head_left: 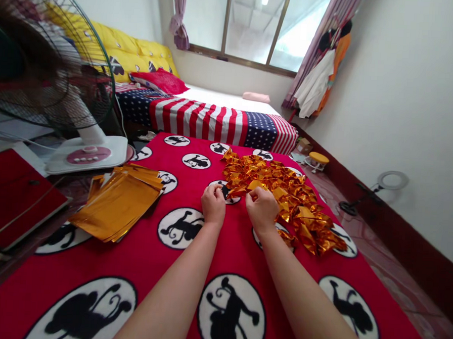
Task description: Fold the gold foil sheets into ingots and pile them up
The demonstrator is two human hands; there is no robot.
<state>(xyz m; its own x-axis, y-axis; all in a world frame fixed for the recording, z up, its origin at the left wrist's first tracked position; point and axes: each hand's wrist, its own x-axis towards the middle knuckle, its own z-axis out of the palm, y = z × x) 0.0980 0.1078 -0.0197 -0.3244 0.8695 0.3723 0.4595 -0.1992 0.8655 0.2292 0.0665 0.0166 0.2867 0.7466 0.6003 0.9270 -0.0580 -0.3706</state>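
My left hand (213,204) is closed above the red cloth with black monkey prints (138,261); whatever its curled fingers hold, if anything, is hidden. To its right, my right hand (261,208) is closed too, at the near left edge of a pile of folded shiny gold-orange foil pieces (311,222). A bit of gold foil shows just beyond its fingertips, but I cannot tell whether it is gripped or lies in the pile. A stack of flat gold foil sheets (120,202) rests on the cloth at the left, away from both hands.
A fan (86,154) stands at the left, next to a red box (16,199). Behind the cloth-covered surface is a bed with a striped and starred cover (202,118). A yellow stool (318,158) and a ring light (393,181) are on the right by the wall.
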